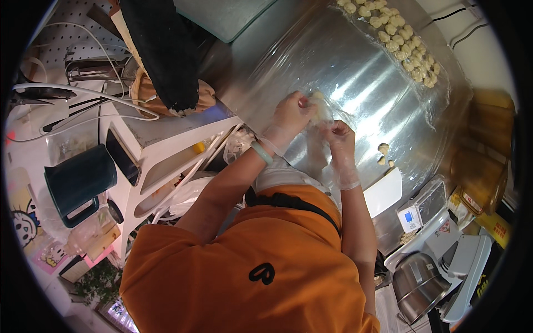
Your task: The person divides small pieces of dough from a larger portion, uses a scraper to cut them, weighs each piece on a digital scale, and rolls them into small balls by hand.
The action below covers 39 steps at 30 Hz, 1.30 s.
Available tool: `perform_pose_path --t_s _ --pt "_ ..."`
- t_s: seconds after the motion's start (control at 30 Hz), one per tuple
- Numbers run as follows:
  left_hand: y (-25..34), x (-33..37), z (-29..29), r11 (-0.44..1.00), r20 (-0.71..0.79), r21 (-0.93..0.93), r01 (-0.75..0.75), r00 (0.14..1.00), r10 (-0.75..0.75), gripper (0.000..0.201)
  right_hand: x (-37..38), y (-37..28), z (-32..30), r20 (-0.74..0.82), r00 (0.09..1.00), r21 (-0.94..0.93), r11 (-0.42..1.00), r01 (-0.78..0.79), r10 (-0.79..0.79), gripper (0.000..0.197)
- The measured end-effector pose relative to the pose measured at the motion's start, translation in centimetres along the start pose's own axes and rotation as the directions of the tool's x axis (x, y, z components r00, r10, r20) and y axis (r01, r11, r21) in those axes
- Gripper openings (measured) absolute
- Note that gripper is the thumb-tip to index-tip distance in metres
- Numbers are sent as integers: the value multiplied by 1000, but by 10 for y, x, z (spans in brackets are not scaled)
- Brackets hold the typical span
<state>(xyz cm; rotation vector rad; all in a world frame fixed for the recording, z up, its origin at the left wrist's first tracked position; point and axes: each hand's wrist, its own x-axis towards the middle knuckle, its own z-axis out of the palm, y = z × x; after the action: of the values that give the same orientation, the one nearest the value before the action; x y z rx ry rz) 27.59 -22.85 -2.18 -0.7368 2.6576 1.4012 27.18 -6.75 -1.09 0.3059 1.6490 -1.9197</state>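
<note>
Both of my hands wear thin transparent plastic gloves and meet over the shiny metal worktop [288, 61]. My left hand [291, 115], with a pale green bangle at its wrist, is closed on one side of a pale lump of dough [317, 104]. On the other side my right hand [340, 137] has its fingers curled in and pinched at the lump's lower end. The glove plastic and blur partly hide the dough between them. To the right, a few small dough bits [383, 149] lie by a white flat scraper [384, 192].
Many small dough balls [402, 41] sit under film at the far right. A small scale [411, 218], a steel bowl [420, 286] and a white tray [397, 250] stand at the near right. A white shelf unit [147, 130] and dark green jug [80, 180] are left.
</note>
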Motion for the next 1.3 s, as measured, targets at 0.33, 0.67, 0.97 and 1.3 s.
perform_pose_path --t_s 0.33,0.67,0.97,1.3 --pt "-47 17 22 876 117 -471 104 992 -55 8 4 -12 -35 -137 985 -124 989 85 -102 8" --pt "-19 8 16 752 309 -603 267 947 -89 9 12 -28 20 78 880 -911 324 254 -469 18" --pt "-20 -3 13 618 374 -681 394 912 -170 11 19 -8 15 -8 965 -915 391 99 -263 38" --pt "-46 7 6 447 304 -774 448 883 -358 12 -15 -27 -32 -184 983 13 1000 -9 11 43"
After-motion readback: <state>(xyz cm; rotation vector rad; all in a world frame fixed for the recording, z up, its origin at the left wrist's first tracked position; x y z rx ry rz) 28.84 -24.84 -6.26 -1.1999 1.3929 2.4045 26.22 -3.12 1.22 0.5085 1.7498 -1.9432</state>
